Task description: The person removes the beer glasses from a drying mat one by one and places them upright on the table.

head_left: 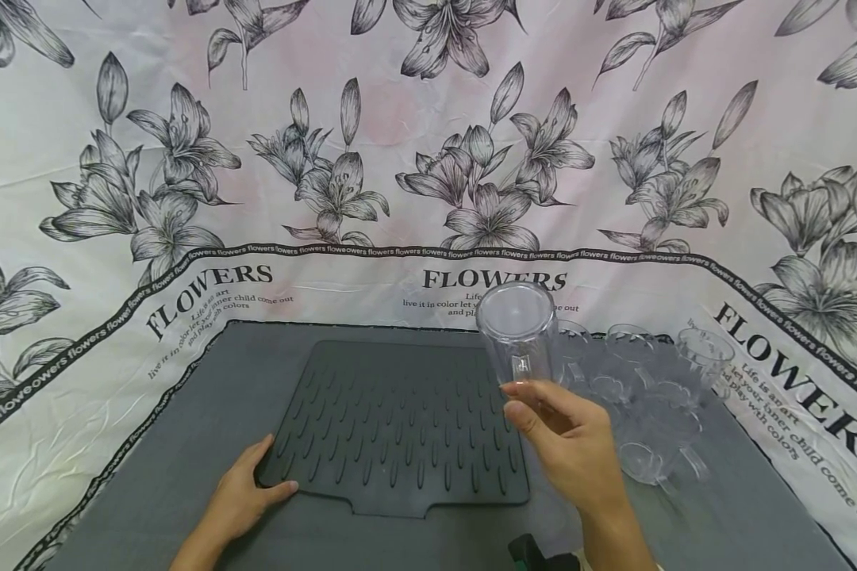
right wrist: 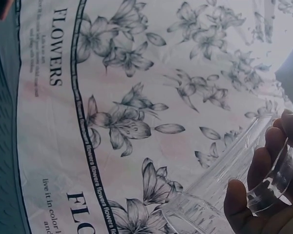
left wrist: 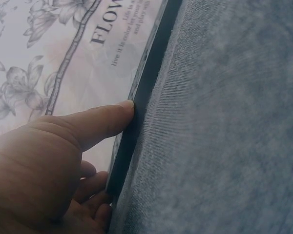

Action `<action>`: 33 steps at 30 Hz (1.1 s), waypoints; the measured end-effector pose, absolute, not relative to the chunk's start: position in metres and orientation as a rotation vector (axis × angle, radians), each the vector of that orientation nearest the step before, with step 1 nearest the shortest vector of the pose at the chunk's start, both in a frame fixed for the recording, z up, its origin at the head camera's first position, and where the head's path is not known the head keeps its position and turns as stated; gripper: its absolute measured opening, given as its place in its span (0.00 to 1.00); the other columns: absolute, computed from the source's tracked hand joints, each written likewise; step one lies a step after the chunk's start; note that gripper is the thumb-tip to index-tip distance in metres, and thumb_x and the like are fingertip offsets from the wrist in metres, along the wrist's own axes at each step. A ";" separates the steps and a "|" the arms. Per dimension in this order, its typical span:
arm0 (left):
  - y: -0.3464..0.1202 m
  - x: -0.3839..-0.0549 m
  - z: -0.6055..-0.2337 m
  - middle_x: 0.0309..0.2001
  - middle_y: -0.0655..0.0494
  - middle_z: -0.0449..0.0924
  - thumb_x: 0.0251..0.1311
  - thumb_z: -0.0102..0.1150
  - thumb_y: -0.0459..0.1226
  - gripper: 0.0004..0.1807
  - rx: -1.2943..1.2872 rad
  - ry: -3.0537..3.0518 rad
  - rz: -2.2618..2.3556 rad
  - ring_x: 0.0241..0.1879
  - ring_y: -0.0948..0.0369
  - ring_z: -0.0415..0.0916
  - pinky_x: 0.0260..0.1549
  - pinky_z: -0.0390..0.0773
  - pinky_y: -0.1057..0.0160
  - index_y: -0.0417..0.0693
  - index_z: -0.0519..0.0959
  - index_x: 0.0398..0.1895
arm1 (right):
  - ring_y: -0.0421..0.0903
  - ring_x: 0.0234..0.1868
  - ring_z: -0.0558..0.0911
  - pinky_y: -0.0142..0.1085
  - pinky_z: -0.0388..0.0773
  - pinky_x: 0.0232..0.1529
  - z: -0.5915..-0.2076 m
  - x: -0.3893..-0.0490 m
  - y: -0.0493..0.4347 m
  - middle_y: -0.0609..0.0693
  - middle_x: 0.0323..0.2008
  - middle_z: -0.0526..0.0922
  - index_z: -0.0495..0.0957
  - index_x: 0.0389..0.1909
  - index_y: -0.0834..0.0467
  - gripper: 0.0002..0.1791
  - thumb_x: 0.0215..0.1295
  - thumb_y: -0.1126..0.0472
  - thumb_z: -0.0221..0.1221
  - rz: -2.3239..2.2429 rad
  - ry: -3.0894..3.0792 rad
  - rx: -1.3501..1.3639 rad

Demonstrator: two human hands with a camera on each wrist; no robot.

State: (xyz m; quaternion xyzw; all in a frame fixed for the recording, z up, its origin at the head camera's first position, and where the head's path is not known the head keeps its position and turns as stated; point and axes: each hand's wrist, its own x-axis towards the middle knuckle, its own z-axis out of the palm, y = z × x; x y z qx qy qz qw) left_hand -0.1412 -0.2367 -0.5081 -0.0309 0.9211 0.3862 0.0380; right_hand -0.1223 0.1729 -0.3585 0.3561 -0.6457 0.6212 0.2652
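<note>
My right hand (head_left: 571, 444) holds a clear glass mug (head_left: 517, 325) by its handle, with the fingers curled round that handle in the right wrist view. The mug (right wrist: 210, 195) is raised over the right back part of a dark grey drying mat (head_left: 389, 509), its round end tipped toward the head camera. Raised oval ridges cover the mat, and a lip juts from its front edge. At the mat's front left corner, my left hand (head_left: 239, 492) grips it, thumb on the front edge and fingers along the left side. The left wrist view shows the thumb against the mat's rim (left wrist: 146, 80).
Several more clear glass mugs (head_left: 643, 460) stand close together on the grey cloth-covered table (head_left: 207, 412), right of the mat. Behind the table hangs a white curtain (head_left: 371, 174) printed with flowers. A small black object (head_left: 536, 555) shows at the bottom edge.
</note>
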 end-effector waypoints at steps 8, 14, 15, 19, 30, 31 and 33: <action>-0.238 -0.141 -0.509 0.69 0.29 0.51 0.48 0.73 0.53 0.59 -0.101 2.810 1.183 0.67 0.33 0.48 0.59 0.57 0.34 0.33 0.51 0.74 | 0.45 0.38 0.82 0.30 0.78 0.42 -0.358 -0.125 0.173 0.61 0.37 0.83 0.81 0.39 0.73 0.12 0.53 0.82 0.63 1.608 -1.681 0.950; -0.238 -0.140 -0.506 0.69 0.28 0.51 0.48 0.73 0.52 0.58 -0.104 2.808 1.171 0.67 0.33 0.48 0.59 0.57 0.34 0.32 0.51 0.73 | 0.45 0.39 0.81 0.32 0.78 0.44 -0.359 -0.125 0.171 0.60 0.35 0.83 0.82 0.41 0.71 0.16 0.49 0.83 0.64 1.570 -1.771 0.986; -0.237 -0.140 -0.505 0.69 0.27 0.51 0.49 0.73 0.52 0.58 -0.104 2.810 1.169 0.67 0.33 0.48 0.59 0.57 0.34 0.31 0.52 0.73 | 0.45 0.39 0.81 0.32 0.78 0.43 -0.359 -0.124 0.171 0.59 0.35 0.83 0.82 0.41 0.70 0.17 0.49 0.84 0.64 1.569 -1.792 0.997; -0.233 -0.141 -0.496 0.68 0.26 0.51 0.51 0.72 0.51 0.56 -0.090 2.820 1.176 0.67 0.33 0.48 0.59 0.56 0.35 0.31 0.52 0.73 | 0.44 0.37 0.82 0.32 0.79 0.41 -0.358 -0.122 0.170 0.53 0.33 0.83 0.83 0.38 0.67 0.17 0.46 0.84 0.66 1.507 -1.878 0.989; -0.207 -0.143 -0.444 0.68 0.38 0.61 0.58 0.64 0.55 0.48 0.083 2.820 1.387 0.62 0.39 0.63 0.54 0.69 0.41 0.44 0.55 0.75 | 0.41 0.31 0.79 0.29 0.76 0.33 -0.358 -0.119 0.165 0.46 0.30 0.83 0.86 0.35 0.57 0.18 0.43 0.77 0.71 1.290 -1.909 1.047; -0.202 -0.143 -0.439 0.67 0.39 0.63 0.58 0.63 0.55 0.47 0.121 2.803 1.433 0.62 0.40 0.64 0.54 0.70 0.42 0.45 0.56 0.74 | 0.40 0.31 0.78 0.29 0.75 0.32 -0.358 -0.119 0.164 0.46 0.30 0.84 0.86 0.35 0.57 0.17 0.43 0.76 0.72 1.275 -1.912 1.050; -0.193 -0.145 -0.430 0.66 0.42 0.65 0.60 0.63 0.54 0.43 0.188 2.744 1.545 0.62 0.44 0.66 0.53 0.72 0.44 0.47 0.58 0.73 | 0.41 0.31 0.78 0.28 0.74 0.32 -0.358 -0.120 0.163 0.46 0.30 0.85 0.86 0.35 0.56 0.17 0.43 0.75 0.72 1.245 -1.917 1.063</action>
